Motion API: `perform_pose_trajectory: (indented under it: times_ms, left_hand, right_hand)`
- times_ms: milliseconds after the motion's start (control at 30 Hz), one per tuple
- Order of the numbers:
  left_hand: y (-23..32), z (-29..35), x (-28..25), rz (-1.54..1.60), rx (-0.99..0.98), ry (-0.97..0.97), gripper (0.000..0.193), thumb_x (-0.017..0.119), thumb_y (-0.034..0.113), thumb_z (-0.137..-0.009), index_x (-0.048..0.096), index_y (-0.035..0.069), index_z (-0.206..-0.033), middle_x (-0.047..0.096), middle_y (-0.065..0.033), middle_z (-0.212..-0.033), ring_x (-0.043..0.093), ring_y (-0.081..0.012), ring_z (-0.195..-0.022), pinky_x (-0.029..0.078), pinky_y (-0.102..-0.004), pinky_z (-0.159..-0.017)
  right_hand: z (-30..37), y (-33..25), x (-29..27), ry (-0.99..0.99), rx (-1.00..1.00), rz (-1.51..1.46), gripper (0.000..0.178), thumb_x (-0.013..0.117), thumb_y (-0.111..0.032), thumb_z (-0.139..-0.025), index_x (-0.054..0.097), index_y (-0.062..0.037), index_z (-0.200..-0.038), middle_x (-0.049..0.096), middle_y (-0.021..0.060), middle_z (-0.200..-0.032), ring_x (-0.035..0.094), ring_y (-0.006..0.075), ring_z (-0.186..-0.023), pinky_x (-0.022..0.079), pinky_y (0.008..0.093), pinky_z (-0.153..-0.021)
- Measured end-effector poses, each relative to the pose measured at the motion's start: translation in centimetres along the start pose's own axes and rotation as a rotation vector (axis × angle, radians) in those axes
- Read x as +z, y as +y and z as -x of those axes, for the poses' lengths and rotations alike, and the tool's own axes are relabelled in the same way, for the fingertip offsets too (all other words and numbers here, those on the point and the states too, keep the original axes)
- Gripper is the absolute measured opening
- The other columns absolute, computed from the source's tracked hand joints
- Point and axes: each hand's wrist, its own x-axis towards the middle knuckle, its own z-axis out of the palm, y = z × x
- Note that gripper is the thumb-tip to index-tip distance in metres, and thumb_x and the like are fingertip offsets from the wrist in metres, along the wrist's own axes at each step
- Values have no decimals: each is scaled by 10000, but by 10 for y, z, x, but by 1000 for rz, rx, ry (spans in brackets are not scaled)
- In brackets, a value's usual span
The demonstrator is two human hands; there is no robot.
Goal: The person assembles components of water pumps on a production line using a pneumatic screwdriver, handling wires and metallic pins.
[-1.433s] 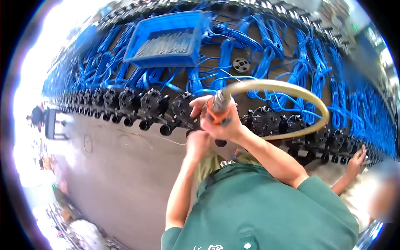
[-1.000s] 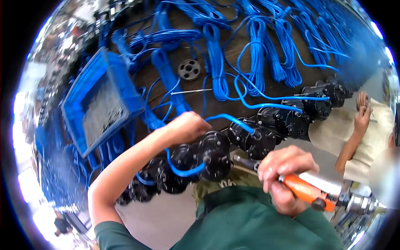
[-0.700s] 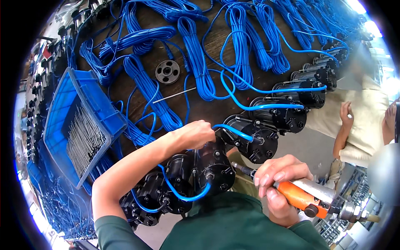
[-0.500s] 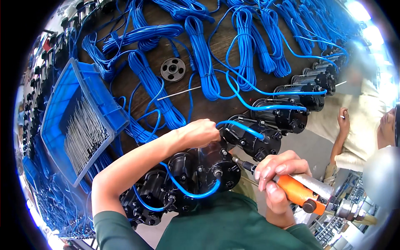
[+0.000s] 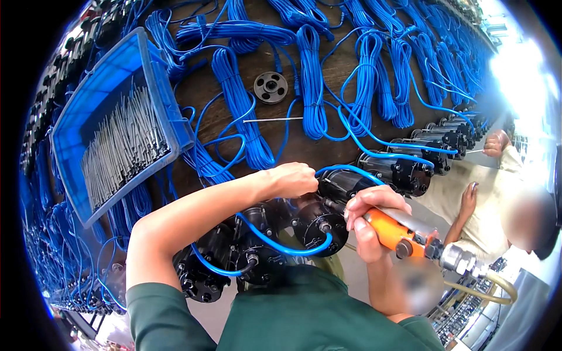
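My left hand (image 5: 294, 179) rests on top of a black motor (image 5: 328, 202) in a row of black motors along the bench edge, its fingers closed over the motor body and its blue cable (image 5: 281, 245). My right hand (image 5: 369, 225) grips an orange air screwdriver (image 5: 404, 234), whose tip (image 5: 331, 206) points left into the same motor's end. A hose (image 5: 486, 286) trails from the tool toward the lower right.
A blue tray of long metal pins (image 5: 117, 140) sits at the left. Coiled blue cables (image 5: 313, 82) cover the wooden bench, with a round metal disc (image 5: 270, 87) and a loose pin (image 5: 272, 120) among them. Another person in a beige top (image 5: 486, 205) stands at the right.
The view has swung from the far row of motors to the near edge. My right hand brought the orange screwdriver down to the motor, and my left hand settled on that motor.
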Motion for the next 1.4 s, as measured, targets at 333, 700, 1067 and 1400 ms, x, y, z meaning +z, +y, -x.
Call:
perform_pose_trajectory:
  times_ms: [333,700,1067,1400]
  left_hand:
    - [33,87,1,-66,-157,101,251,688,153,-762,707,69,-997,719,-84,-915,685,-296,-879,558,-413,-691]
    - [18,77,27,-36,-75,347,168,663,211,-728,695,68,-647,659,-157,-640,667,-362,-625,533,-456,-583]
    - [18,80,26,-49,-66,267,192,656,229,-742,737,56,-725,678,-186,-694,675,-379,-695,536,-465,-621]
    - [48,82,-34,30,-383,44,196,658,199,-806,758,31,-796,715,-218,-787,712,-367,-758,577,-435,-663]
  right_hand:
    - [5,1,10,88,-37,-146,305,603,7,-824,565,45,-1124,654,170,-932,593,142,-637,537,280,-586]
    - [29,-86,19,-45,-46,-231,330,656,-14,-839,563,-20,-1155,624,142,-868,625,183,-634,540,309,-580]
    - [8,-30,64,-243,-34,-41,183,635,42,-731,663,13,-909,707,132,-804,707,206,-754,585,310,-677]
    - [-1,-15,53,-473,-67,-47,202,656,4,-731,693,-2,-929,718,83,-806,660,111,-640,545,244,-620]
